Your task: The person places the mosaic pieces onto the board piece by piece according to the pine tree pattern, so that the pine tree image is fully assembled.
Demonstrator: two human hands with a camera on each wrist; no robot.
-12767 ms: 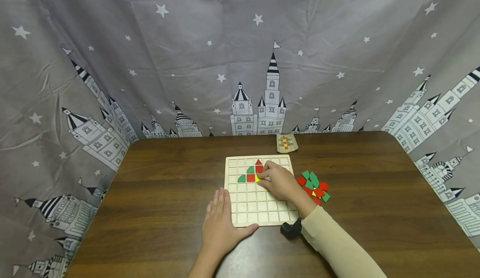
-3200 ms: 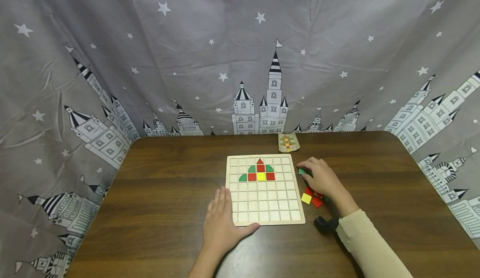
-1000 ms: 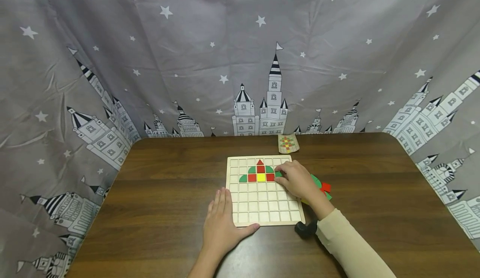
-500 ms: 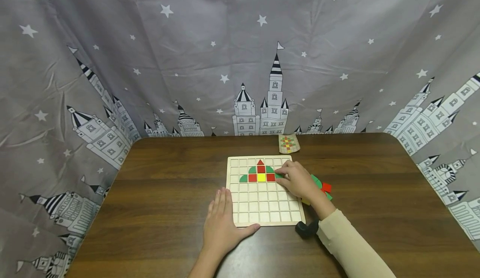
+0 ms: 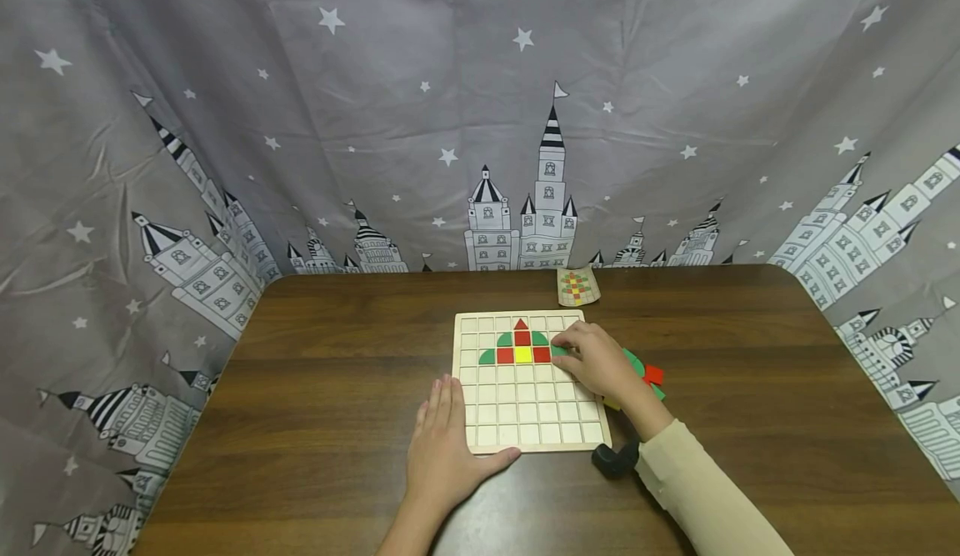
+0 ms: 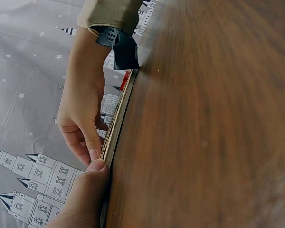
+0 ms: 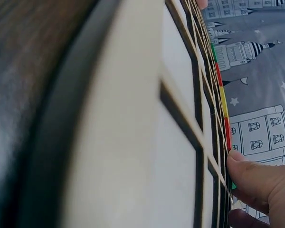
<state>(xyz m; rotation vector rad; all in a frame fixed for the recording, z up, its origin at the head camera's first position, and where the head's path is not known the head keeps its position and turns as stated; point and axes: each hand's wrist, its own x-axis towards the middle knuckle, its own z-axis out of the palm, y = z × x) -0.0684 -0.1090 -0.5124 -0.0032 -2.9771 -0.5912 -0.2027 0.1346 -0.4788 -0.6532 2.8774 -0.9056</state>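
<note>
A wooden grid board (image 5: pixel 525 448) lies on the table, its upper rows holding a red triangle (image 5: pixel 521 324), red squares (image 5: pixel 505 356), a yellow square (image 5: pixel 522 355) and green quarter-circle tiles (image 5: pixel 487 358). My right hand (image 5: pixel 596 364) pinches a green quarter-circle tile (image 5: pixel 558 351) at the cell right of the last red square; its fingers partly cover the tile. My left hand (image 5: pixel 442 460) rests along the board's lower left corner, fingers straight and thumb on the front edge. In the left wrist view, the left thumb (image 6: pixel 88 190) lies at the board's edge.
Loose red, green and yellow tiles (image 5: pixel 654 375) lie right of the board, partly hidden by my right forearm. A small pattern card (image 5: pixel 577 288) sits behind the board. A black wrist mount (image 5: pixel 615 460) hangs below the right sleeve. A grey castle-print curtain (image 5: pixel 375 122) stands behind the table.
The yellow square, a red square and a green quarter-circle were set on the board. My right hand then took another green tile from the pile and carried it left onto the board. Left hand stayed.
</note>
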